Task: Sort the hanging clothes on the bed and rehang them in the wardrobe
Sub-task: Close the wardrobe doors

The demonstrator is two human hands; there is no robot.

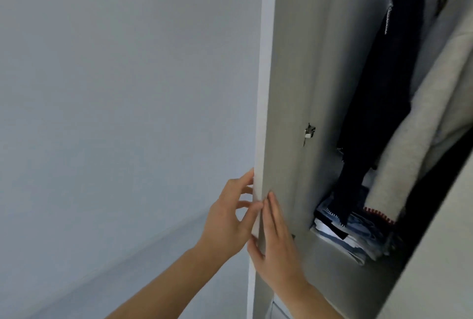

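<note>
Both hands flank the upright wardrobe door [268,114] edge — left hand [227,219] outside, fingers loosely spread; right hand [275,244] flat inside. Hanging clothes [378,93] lie right, within the wardrobe — nearer the right hand.

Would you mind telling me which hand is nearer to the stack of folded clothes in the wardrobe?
Right. The right hand lies flat on the door's inner face, on the side of the folded clothes; the left hand is at the door's outer edge, farther away.
</note>
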